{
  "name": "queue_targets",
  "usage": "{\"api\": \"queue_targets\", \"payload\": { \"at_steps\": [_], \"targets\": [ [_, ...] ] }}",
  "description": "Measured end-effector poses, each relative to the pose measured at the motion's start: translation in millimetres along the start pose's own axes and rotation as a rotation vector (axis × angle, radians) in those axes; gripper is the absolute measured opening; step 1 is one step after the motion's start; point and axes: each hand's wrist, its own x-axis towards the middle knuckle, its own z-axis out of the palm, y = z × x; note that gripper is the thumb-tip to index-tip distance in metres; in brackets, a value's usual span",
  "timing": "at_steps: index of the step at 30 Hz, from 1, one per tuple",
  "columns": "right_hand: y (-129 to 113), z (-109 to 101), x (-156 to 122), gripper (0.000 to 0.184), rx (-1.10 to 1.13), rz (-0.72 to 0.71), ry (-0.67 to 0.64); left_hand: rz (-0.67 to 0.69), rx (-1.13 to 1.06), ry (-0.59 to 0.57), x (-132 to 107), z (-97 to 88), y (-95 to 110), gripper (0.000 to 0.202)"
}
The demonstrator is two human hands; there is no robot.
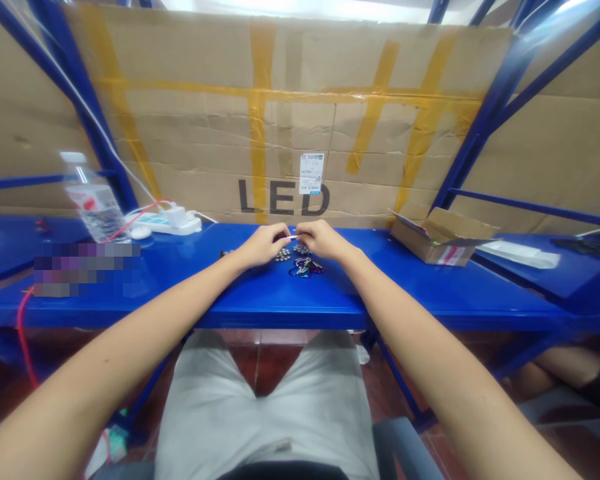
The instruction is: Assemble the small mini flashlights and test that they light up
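My left hand (263, 245) and my right hand (323, 239) meet above the blue table (280, 300), fingertips pinched together. Between them runs a small, thin, light-coloured piece (293, 237), gripped from both ends; its kind is too small to make out. Just beneath my left fingers lies a little pile of shiny metal parts (283, 255). Another pile of small metal parts (301, 249) sits below my right fingers, partly hidden. Closer to the table's front edge is a heap of coloured metal loops (306, 268) in purple, green and silver. A dark item (226, 254) shows partly behind my left wrist.
An open cardboard box (437, 240) stands at right, beside a white packet (520, 255). At left are a water bottle (93, 200), a power strip (165, 221) and a red cable (25, 333). A large cardboard sheet (205, 147) walls the back. Another person's leg (570, 367) shows at lower right.
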Motion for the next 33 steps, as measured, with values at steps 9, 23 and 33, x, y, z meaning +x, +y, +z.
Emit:
{"api": "queue_targets", "payload": {
  "at_steps": [9,23,33],
  "targets": [
    [6.6,6.7,4.2,0.019,0.247,0.115,0.005,0.232,0.173,0.051,-1.8,0.5,-0.5,0.009],
    [-2.2,7.0,4.7,0.017,0.069,0.018,0.093,0.015,0.162,0.018,3.1,0.2,0.6,0.016],
    [5.9,6.2,4.4,0.019,0.164,0.071,0.041,0.152,0.253,0.051,-3.0,2.6,4.1,0.014]
  ]
}}
